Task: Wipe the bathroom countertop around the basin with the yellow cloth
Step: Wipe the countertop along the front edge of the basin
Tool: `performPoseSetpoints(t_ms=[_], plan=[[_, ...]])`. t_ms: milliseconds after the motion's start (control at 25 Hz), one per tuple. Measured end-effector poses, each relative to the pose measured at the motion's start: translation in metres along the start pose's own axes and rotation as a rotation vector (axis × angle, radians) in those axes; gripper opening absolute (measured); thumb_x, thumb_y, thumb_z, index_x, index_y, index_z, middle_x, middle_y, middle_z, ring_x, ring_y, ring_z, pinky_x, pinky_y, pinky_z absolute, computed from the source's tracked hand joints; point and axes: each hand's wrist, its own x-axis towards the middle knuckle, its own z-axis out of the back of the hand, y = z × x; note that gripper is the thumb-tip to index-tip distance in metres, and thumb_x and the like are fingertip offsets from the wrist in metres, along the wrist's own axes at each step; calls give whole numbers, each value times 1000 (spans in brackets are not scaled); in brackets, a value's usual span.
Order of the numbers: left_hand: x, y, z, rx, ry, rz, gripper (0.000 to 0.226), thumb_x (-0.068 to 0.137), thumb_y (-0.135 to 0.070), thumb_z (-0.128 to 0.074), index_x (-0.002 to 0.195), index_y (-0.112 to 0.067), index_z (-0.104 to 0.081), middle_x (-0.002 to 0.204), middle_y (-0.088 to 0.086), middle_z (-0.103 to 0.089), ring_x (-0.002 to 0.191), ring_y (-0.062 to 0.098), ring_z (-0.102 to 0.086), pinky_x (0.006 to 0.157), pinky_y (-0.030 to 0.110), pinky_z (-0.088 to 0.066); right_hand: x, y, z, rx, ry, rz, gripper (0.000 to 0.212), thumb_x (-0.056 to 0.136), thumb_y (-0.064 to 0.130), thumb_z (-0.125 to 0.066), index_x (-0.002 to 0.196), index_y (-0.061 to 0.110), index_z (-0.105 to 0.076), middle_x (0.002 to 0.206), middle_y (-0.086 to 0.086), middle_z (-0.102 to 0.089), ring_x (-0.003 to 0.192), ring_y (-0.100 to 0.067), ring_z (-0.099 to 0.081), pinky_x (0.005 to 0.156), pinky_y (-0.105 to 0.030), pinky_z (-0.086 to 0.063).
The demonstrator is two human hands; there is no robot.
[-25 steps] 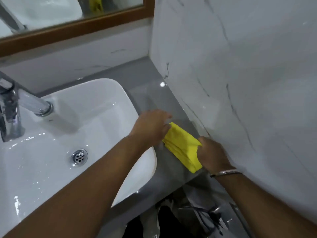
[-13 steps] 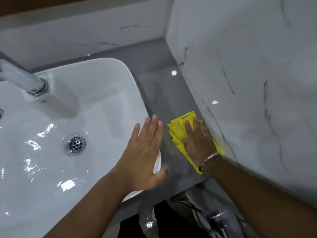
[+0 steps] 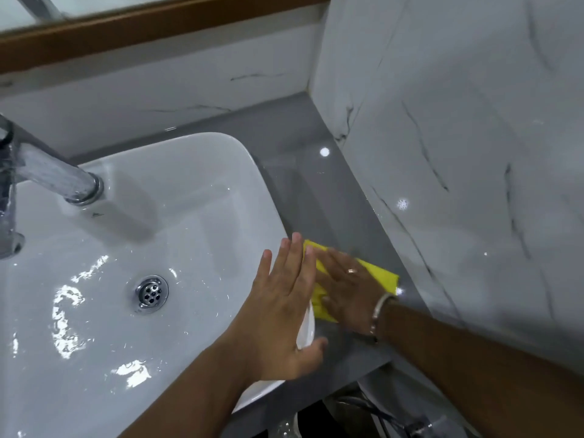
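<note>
Left hand: nearest the camera, open flat with fingers spread, resting over the basin's right rim; holds nothing.
Right hand: just beyond it, palm down and fingers extended, pressing flat on the yellow cloth; a press, not a grip. Ring and bangle visible.
Yellow cloth: folded, lying on the grey tabletop in the narrow strip between basin and side wall, mostly under the right hand; corners show at both sides.
Basin: white, wet inside, drain in the middle, tap overhanging from the left.
Tabletop: glossy grey; runs on from the cloth to the back corner, then behind the basin.
Marble wall: borders the strip on the right.
Progress, judged: early to middle. Cloth sits at the near end of the right strip; far stretch, back strip and left side (out of view) look still to do. No visible difference between wiped and unwiped areas.
</note>
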Motion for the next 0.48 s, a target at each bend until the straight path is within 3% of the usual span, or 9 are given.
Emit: performPoseSetpoints(t_ms=[40, 160, 240, 320, 360, 480], plan=[[-2, -1, -1, -8, -8, 9, 113, 76, -52, -58, 153, -13, 14, 162, 6, 24, 150, 29, 18, 119, 54, 4, -2, -15, -1, -8, -54, -35, 62, 90, 37, -42, 147, 19, -26, 153, -19, -28, 138, -41, -29, 108, -54, -30], [-1, -3, 0, 16, 14, 21, 115, 74, -51, -62, 154, -10, 11, 162, 9, 24, 149, 28, 19, 121, 51, 9, 52, -50, 15, -38, -112, -368, 60, 89, 38, -37, 144, 15, -31, 150, -23, -31, 133, -46, -34, 103, -58, -35], [2, -4, 2, 44, 30, 16, 116, 74, -54, -60, 154, -12, 13, 162, 8, 24, 149, 25, 22, 120, 48, 12, 104, -42, 25, 14, -71, -503, 66, 88, 42, -24, 148, 16, -22, 155, -22, -19, 139, -44, -22, 111, -56, -24], [5, -4, 1, 39, 22, 21, 116, 73, -54, -58, 153, -15, 15, 162, 8, 23, 149, 25, 21, 120, 51, 8, 122, -18, 20, 24, 13, -383, 70, 85, 44, -3, 150, 20, -1, 158, -20, -8, 143, -42, -12, 115, -53, -15], [6, -5, 1, 33, 17, 21, 116, 72, -53, -59, 153, -14, 13, 162, 9, 21, 149, 25, 20, 120, 52, 6, 108, -3, 14, 27, 38, -294, 66, 86, 43, -3, 148, 21, 5, 157, -20, -12, 143, -41, -16, 114, -54, -19], [2, -5, 1, 6, 12, 25, 114, 73, -49, -61, 154, -9, 8, 162, 13, 20, 150, 28, 19, 120, 53, 6, 22, 14, -5, -25, 36, -141, 60, 96, 39, -21, 151, 20, -7, 156, -19, -18, 142, -39, -20, 111, -55, -27]])
